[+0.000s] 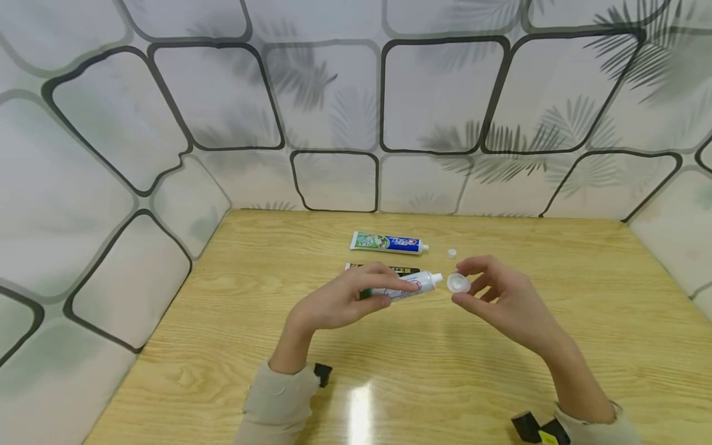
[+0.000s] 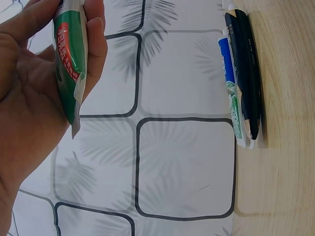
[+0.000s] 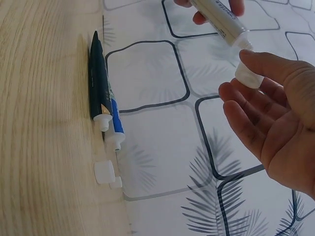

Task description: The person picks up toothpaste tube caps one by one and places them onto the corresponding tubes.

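Note:
My left hand (image 1: 339, 303) grips a white and green toothpaste tube (image 1: 410, 286) above the table, its uncapped nozzle pointing right. The tube's green, flattened end (image 2: 70, 73) shows in the left wrist view. Between thumb and fingertips, my right hand (image 1: 512, 303) pinches a white screw cap (image 1: 458, 283), held just off the nozzle with its hollow side visible in the head view. Behind the left hand lies a black toothpaste tube (image 1: 405, 271), mostly covered by that hand. A green and blue toothpaste tube (image 1: 386, 243) lies beyond it, also uncapped.
On the wooden table (image 1: 222, 321), a small white cap (image 1: 452, 253) sits right of the tubes. The right wrist view shows a larger white cap (image 3: 104, 172) beside it. A patterned wall covering (image 1: 334, 179) rises along the table's back and sides.

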`<state>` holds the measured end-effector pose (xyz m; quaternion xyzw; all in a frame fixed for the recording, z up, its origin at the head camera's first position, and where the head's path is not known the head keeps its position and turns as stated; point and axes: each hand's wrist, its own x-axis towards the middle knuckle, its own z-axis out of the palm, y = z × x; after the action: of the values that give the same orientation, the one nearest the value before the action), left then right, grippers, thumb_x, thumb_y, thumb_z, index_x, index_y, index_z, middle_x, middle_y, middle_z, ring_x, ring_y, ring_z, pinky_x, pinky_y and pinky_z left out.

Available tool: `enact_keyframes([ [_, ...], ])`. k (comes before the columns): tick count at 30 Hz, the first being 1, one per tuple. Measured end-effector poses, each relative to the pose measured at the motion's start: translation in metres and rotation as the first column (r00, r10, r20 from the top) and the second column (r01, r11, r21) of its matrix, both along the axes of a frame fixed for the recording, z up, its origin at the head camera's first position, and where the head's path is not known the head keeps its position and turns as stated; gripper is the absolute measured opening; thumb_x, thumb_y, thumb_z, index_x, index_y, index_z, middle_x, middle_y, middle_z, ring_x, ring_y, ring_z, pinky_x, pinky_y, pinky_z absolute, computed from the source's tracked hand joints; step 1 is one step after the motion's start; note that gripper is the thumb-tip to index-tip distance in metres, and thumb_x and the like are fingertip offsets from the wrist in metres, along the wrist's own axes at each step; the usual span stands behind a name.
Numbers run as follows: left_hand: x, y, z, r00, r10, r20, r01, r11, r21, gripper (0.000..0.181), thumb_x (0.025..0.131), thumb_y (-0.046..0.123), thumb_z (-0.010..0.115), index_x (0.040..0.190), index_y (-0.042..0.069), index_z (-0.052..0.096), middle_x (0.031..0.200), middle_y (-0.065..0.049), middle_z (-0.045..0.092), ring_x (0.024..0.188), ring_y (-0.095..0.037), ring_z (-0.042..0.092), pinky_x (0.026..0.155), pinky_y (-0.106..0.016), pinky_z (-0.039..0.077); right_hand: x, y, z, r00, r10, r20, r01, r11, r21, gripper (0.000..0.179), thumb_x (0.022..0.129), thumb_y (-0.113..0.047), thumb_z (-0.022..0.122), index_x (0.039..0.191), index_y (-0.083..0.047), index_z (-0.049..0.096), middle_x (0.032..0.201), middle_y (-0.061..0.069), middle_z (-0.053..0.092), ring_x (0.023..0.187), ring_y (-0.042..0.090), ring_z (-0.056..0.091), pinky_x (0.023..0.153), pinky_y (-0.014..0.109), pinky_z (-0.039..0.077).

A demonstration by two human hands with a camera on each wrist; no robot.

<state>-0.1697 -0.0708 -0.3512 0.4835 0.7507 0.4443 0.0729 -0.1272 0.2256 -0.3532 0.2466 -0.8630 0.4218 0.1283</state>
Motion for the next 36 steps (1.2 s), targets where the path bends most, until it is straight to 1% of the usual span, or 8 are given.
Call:
enact_keyframes([
  [4,-0.0001,0.0001,0.0007,1.000,-0.001,0.004,0.001,1.000,-0.011,0.038,0.096,0.001,0.061,0.132,0.014,0.065,0.124,-0.001,0.058,0.106,-0.013,0.051,0.088,-0.030,0.048,0.0003,-0.0010,-0.0004,1.000,0.009,0.020,-0.009,1.000,-0.024,0.039,0.082,0.001,0.078,0.114,-0.007,0.057,0.103,0.001,0.066,0.077,0.008,0.065,0.062,0.024,0.053],
  [11,0.0004,0.0000,0.0018,1.000,-0.004,0.001,0.004,1.000,-0.019,0.039,0.096,-0.001,0.061,0.132,0.013,0.065,0.124,-0.001,0.058,0.106,-0.013,0.050,0.088,-0.030,0.048,0.0005,-0.0020,0.0010,1.000,0.011,0.015,-0.010,1.000,-0.022,0.034,0.082,0.002,0.078,0.109,-0.007,0.059,0.100,0.000,0.063,0.077,0.007,0.065,0.062,0.023,0.053],
  [15,0.0008,-0.0003,0.0024,1.000,-0.008,-0.002,0.008,1.000,-0.021,0.038,0.097,0.000,0.061,0.132,0.013,0.065,0.122,-0.001,0.059,0.105,-0.014,0.050,0.087,-0.029,0.048,0.0004,-0.0022,0.0012,1.000,0.014,0.006,-0.014,0.999,-0.029,0.034,0.082,0.003,0.077,0.109,-0.007,0.060,0.100,0.000,0.063,0.076,0.007,0.065,0.061,0.023,0.053],
  [18,0.0012,-0.0001,0.0030,1.000,-0.014,-0.007,0.014,1.000,-0.021,0.037,0.097,0.001,0.061,0.132,0.012,0.065,0.120,-0.001,0.059,0.104,-0.017,0.051,0.086,-0.029,0.048,0.0003,-0.0020,0.0008,1.000,0.018,0.004,-0.018,0.999,-0.035,0.034,0.083,0.003,0.077,0.110,-0.008,0.061,0.100,0.000,0.063,0.075,0.007,0.064,0.061,0.022,0.053],
  [24,0.0009,0.0002,0.0022,1.000,-0.022,-0.022,0.021,0.999,-0.027,0.036,0.098,0.003,0.060,0.133,0.013,0.064,0.120,-0.001,0.059,0.104,-0.017,0.051,0.086,-0.029,0.047,0.0001,-0.0015,-0.0004,0.999,0.024,0.027,-0.023,0.999,-0.040,0.032,0.084,0.002,0.076,0.110,-0.010,0.063,0.098,0.000,0.064,0.075,0.008,0.064,0.061,0.023,0.053],
  [31,0.0002,0.0025,0.0012,0.999,-0.036,-0.032,0.036,0.999,-0.021,0.037,0.096,0.000,0.061,0.132,0.012,0.065,0.120,-0.002,0.060,0.105,-0.026,0.054,0.087,-0.029,0.046,-0.0003,-0.0021,-0.0014,0.998,0.038,0.043,-0.036,0.998,-0.055,0.033,0.084,0.002,0.076,0.111,-0.011,0.063,0.096,0.001,0.065,0.073,0.010,0.065,0.060,0.024,0.053],
  [36,0.0005,0.0032,0.0007,0.999,-0.037,-0.032,0.036,0.999,-0.029,0.037,0.097,0.002,0.061,0.131,0.013,0.065,0.121,0.000,0.061,0.107,-0.026,0.055,0.089,-0.028,0.046,0.0003,-0.0029,-0.0013,0.998,0.046,0.046,-0.043,0.997,-0.058,0.034,0.084,0.002,0.076,0.113,-0.011,0.063,0.095,0.001,0.065,0.073,0.010,0.065,0.060,0.024,0.053],
])
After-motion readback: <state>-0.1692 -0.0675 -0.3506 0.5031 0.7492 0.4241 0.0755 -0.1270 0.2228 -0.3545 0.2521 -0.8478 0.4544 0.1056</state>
